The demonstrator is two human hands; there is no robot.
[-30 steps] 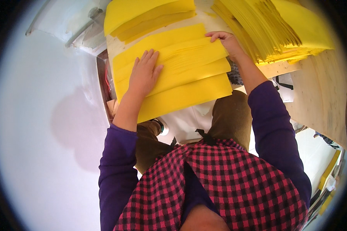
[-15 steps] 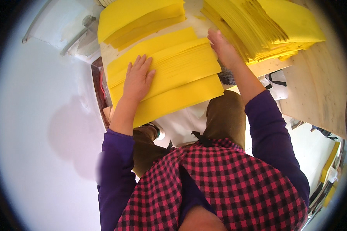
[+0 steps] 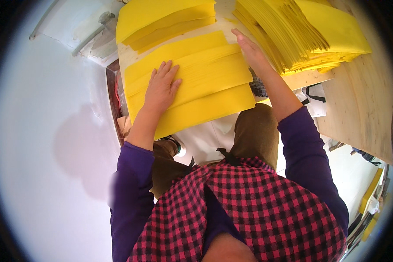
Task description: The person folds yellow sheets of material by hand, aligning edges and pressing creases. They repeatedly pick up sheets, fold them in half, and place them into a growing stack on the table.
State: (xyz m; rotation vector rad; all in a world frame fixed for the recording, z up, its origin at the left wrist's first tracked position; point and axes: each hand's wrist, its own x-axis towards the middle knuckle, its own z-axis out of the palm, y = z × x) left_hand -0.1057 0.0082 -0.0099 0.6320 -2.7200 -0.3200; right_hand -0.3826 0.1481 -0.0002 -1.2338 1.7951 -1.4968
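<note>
Overlapping yellow sheets [image 3: 205, 105], fabric-like or paper-like, are spread in stepped layers on the wooden table before me. My left hand [image 3: 161, 87] lies flat on their left part, fingers stretched out and pointing away from me. At their right end my right hand [image 3: 251, 51] stands on edge, its fingers straight and its palm turned toward the ends of the sheets. Whether its palm touches them I cannot tell. Neither hand grips anything.
A folded yellow stack [image 3: 166, 22] sits at the far left of the table. At the far right rises a thick pile of yellow sheets [image 3: 279, 35], its edges fanned. A white wall [image 3: 43, 144] runs along my left. A wooden board [image 3: 358, 100] lies to the right.
The sheets' fine stepped edges in the middle now look flatter and closer together. My left hand has shifted slightly right, and my right hand's fingers are straighter. The view has moved a little.
</note>
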